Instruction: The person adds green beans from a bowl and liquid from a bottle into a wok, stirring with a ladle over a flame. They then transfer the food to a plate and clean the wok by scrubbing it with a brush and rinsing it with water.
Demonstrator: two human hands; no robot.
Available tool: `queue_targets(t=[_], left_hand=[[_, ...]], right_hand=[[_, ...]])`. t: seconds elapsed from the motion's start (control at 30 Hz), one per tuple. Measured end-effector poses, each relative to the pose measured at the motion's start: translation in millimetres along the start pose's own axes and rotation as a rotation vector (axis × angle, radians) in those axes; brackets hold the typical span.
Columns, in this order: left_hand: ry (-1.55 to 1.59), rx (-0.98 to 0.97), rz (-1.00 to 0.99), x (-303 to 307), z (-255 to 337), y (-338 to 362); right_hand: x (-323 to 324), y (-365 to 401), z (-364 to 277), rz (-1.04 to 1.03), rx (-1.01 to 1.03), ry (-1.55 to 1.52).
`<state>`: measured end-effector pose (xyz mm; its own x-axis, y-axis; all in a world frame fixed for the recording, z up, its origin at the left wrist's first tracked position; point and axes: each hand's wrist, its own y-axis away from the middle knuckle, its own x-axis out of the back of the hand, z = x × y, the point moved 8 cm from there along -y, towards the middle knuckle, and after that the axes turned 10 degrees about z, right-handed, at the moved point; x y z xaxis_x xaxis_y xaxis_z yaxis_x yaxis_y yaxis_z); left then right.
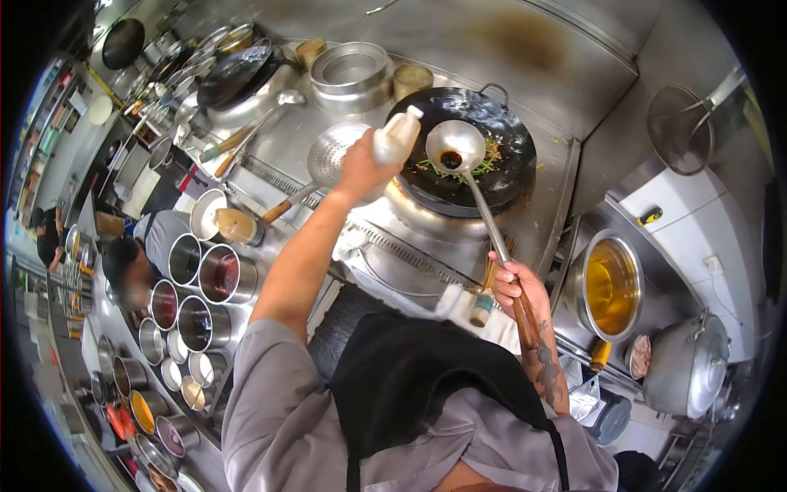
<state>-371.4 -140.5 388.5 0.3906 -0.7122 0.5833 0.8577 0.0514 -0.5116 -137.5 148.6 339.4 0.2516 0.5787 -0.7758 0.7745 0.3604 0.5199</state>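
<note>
My left hand (366, 168) is wrapped round a clear plastic bottle (398, 138) with pale contents, tilted near the wok's left rim. In my right hand (520, 289) is the wooden handle of a ladle (485, 209). Dark liquid lies in the ladle's bowl, which is over the black wok (520, 168). Chopped green and light-brown food (492, 150) shows in the wok around the bowl. A perforated strainer (328, 152) rests on the stove below and left of my left hand. Beside my right hand is a brush-like tool with a green band (481, 310).
Several metal pots with sauces (223, 275) stand at left, near a bottle of brown sauce (238, 225). Another person (164, 234) is beyond them. At right are a bowl of yellow oil (611, 287), a large lidded pot (689, 365) and a hanging mesh strainer (680, 131).
</note>
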Motion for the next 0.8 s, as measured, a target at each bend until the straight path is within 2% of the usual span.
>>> queue_targets(t=[0.07, 0.17, 0.3, 0.37, 0.4, 0.47, 0.5, 0.63, 0.8], left_hand=[[-0.010, -0.034, 0.084, 26, -24, 2], [0.426, 0.160, 0.123, 80, -42, 11], [0.405, 0.268, 0.290, 157, -110, 45], [0.337, 0.368, 0.456, 203, -148, 82], [0.306, 0.391, 0.479, 221, -156, 101], [0.217, 0.404, 0.670, 258, -162, 142], [0.193, 0.470, 0.667, 269, -167, 159], [0.083, 0.408, 0.732, 286, -188, 203], [0.034, 0.426, 0.691, 250, -234, 216]], right_hand=[[-4, -3, 3, 0.002, -0.016, 0.007], [-5, -7, 5, 0.009, -0.009, -0.041], [-6, -6, 5, 0.013, -0.024, -0.073], [1, -7, 1, 0.053, 0.007, -0.029], [2, -7, -2, 0.078, 0.044, 0.009], [0, -7, -3, 0.110, 0.067, -0.022], [3, -8, -6, 0.107, 0.097, 0.009], [1, -7, -14, 0.186, 0.167, 0.028], [-5, -18, -19, 0.207, 0.194, 0.034]])
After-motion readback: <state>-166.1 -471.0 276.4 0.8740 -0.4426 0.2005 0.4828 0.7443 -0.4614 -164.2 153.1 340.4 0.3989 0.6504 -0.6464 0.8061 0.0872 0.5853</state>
